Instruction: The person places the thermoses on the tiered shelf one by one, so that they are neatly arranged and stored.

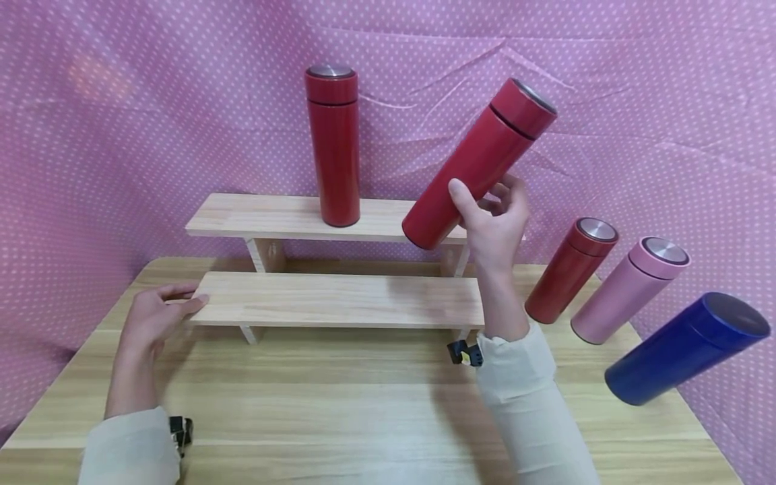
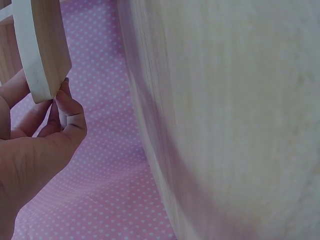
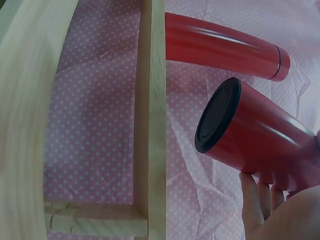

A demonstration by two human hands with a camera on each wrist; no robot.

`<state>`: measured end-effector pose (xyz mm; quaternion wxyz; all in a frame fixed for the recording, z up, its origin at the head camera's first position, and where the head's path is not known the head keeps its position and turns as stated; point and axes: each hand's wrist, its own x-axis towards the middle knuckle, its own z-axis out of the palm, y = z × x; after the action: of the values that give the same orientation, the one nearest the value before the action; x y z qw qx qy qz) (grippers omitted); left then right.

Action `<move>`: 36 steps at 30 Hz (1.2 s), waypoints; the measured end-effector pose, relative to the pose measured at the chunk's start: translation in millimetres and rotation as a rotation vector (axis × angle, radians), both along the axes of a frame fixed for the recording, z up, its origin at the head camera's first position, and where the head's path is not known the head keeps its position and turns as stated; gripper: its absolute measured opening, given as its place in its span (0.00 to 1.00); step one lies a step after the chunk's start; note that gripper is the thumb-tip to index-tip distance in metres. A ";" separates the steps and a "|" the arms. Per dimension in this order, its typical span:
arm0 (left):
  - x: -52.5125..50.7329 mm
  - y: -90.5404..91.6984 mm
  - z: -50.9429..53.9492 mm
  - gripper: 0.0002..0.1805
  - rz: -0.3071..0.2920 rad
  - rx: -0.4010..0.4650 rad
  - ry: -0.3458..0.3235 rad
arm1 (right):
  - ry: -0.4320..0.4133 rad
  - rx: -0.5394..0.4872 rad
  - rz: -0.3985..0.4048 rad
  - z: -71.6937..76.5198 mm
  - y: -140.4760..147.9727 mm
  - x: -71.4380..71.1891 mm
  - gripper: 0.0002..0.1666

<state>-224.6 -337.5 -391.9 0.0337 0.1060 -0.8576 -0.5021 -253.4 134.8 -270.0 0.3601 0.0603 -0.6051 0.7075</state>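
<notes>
My right hand (image 1: 494, 222) grips a red thermos flask (image 1: 479, 162) low on its body. The flask leans to the right, its steel-topped lid up, over the right part of the upper wooden shelf (image 1: 267, 212). In the right wrist view the black base of this flask faces the camera, apart from the shelf edge. Another red thermos (image 1: 336, 148) stands upright on the upper shelf. At the left end of the lower shelf board (image 1: 339, 300), my left hand (image 1: 154, 313) pinches the wood between thumb and fingers.
On the table's right side stand a shorter red thermos (image 1: 570, 273), a pink thermos (image 1: 630, 289) and a blue thermos (image 1: 685, 350). The two-step rack rests on a wooden table (image 1: 339, 411). Pink dotted cloth (image 1: 212, 101) hangs behind and at both sides.
</notes>
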 end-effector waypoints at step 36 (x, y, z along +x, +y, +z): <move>0.6 1.3 2.3 0.36 0.015 -0.047 -0.049 | -0.138 0.220 -0.001 13.1 -24.2 -50.0 0.39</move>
<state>-223.9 -336.2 -389.5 0.0192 0.1239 -0.8691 -0.4786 -303.4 110.6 -256.9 0.3092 0.0501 -0.7024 0.6392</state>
